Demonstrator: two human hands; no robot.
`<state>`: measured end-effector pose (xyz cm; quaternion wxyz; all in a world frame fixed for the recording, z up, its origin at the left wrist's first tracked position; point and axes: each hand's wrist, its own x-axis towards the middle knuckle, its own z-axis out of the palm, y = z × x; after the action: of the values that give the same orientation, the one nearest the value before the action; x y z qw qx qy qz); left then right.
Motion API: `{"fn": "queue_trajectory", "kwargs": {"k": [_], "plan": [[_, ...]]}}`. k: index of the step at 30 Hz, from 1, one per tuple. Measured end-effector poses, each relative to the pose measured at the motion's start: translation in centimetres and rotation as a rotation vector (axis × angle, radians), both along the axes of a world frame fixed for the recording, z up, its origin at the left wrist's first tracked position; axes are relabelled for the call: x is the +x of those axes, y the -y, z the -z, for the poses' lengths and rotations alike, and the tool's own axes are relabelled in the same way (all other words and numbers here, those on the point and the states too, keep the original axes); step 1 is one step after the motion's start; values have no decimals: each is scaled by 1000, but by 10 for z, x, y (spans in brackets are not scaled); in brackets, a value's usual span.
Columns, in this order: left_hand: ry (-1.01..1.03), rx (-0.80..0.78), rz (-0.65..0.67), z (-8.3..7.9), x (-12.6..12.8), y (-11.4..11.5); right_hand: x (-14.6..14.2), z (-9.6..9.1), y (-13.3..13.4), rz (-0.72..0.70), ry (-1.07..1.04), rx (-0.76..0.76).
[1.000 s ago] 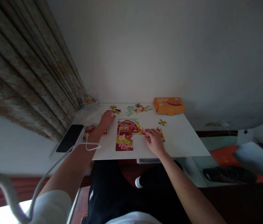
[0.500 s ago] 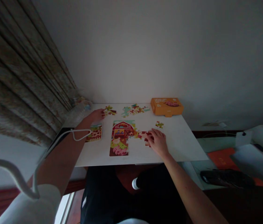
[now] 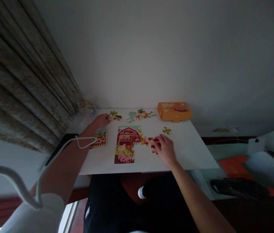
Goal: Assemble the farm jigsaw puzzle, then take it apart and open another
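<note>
A partly built barn puzzle (image 3: 126, 144) lies in the middle of the white table (image 3: 190, 149). My right hand (image 3: 165, 148) rests on the table beside it, fingers curled over red puzzle pieces (image 3: 151, 141) at the puzzle's right edge. My left hand (image 3: 101, 120) reaches to the far left, its fingertips on a small cluster of loose pieces (image 3: 114, 115). A picture card (image 3: 99, 138) lies under my left forearm. More loose pieces (image 3: 140, 114) are spread along the back edge, and a single piece (image 3: 166, 130) lies to the right.
An orange puzzle box (image 3: 174, 111) stands at the back right of the table. A dark phone (image 3: 58, 149) lies at the left edge, by the curtain (image 3: 22, 84). A white cable (image 3: 54, 161) hangs across my left arm. Orange and dark items lie on a lower surface to the right.
My left hand moved from near the picture card to the loose pieces at the far left. My right hand shifted slightly on the red pieces. The view swung a little leftward.
</note>
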<state>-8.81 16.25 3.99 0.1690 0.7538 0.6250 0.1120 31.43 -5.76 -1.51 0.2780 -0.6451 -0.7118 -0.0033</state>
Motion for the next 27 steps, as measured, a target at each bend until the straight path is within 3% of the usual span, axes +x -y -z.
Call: {"fn": "queue_trajectory", "kwargs": {"k": [9,14,18,22,27], "plan": [[-195,33,-158,-7,9,22,1,0,-1,16,-25,8],[-52,94,-211,-17,35,52,3,1,-2,20,-45,24],[19,124,-81,-17,80,92,4,1,-1,-6,-82,49],[122,171,148,-10,129,133,5,-2,1,-41,-145,91],[91,216,351,-6,178,167,6,-2,7,-27,-231,81]]}}
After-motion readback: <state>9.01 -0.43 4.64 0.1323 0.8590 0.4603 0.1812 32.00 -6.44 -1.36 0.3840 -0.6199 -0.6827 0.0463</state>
